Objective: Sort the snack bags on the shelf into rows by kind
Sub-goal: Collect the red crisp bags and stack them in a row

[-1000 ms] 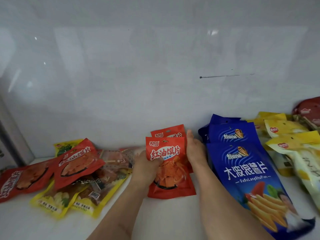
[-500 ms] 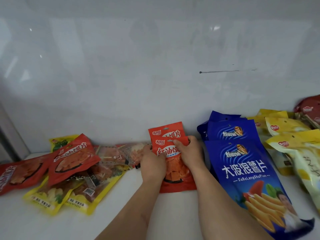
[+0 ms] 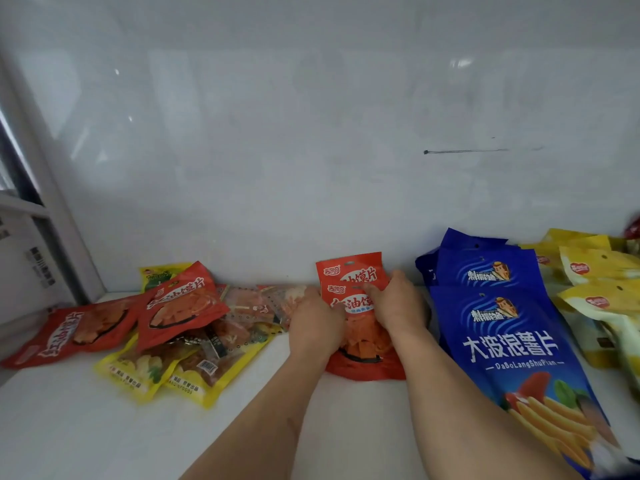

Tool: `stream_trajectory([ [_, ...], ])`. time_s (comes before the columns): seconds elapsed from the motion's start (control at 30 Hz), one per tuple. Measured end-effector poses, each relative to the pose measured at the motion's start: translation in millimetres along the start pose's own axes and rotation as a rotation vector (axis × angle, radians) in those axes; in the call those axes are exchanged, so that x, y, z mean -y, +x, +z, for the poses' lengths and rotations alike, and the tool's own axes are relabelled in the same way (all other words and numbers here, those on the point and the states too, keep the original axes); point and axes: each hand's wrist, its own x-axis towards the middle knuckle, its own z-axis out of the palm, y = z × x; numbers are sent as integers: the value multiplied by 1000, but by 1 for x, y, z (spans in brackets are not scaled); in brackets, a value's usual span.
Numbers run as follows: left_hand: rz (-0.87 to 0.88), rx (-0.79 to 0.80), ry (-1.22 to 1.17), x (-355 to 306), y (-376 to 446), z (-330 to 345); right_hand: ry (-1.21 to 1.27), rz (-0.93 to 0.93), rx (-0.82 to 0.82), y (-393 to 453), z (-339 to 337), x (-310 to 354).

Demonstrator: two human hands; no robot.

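Lying flat on the white shelf, the front red bag overlaps a second red bag behind it against the glossy white back wall. Left hand and right hand press on it, fingers curled over its top. Blue bags lie right of the fingers; a mixed red and yellow pile lies left.

Mid-frame, the left hand and right hand clasp a red snack bag lying on the white shelf. Blue bags lie at its right. A mixed pile sits lower left.
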Motion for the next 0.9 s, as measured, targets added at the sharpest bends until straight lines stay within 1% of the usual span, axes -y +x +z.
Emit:
stream_trajectory([
  [0.13, 76, -59, 144, -1, -5, -22, -141, -68, -98, -11, 0, 17],
  [0.27, 133, -136, 259, 8, -10, -57, -108, -214, -156, -27, 3, 44],
  [0.4, 149, -216, 318, 28, -8, -96, -95, -336, -75, -48, 22, 82],
  [0.57, 133, -274, 249, 59, -1, -141, -102, -468, 107, -83, 60, 130],
  [0.67, 96, -336, 161, 88, 12, -173, -117, -475, 166, -103, 81, 163],
  [0.77, 44, -414, 59, 125, 32, -200, -143, -421, 202, -118, 96, 196],
  [0.83, -37, -426, 120, 150, 42, -215, -179, -358, 224, -125, 106, 213],
  [0.9, -135, -334, 235, 172, 49, -224, -211, -292, 252, -135, 115, 222],
])
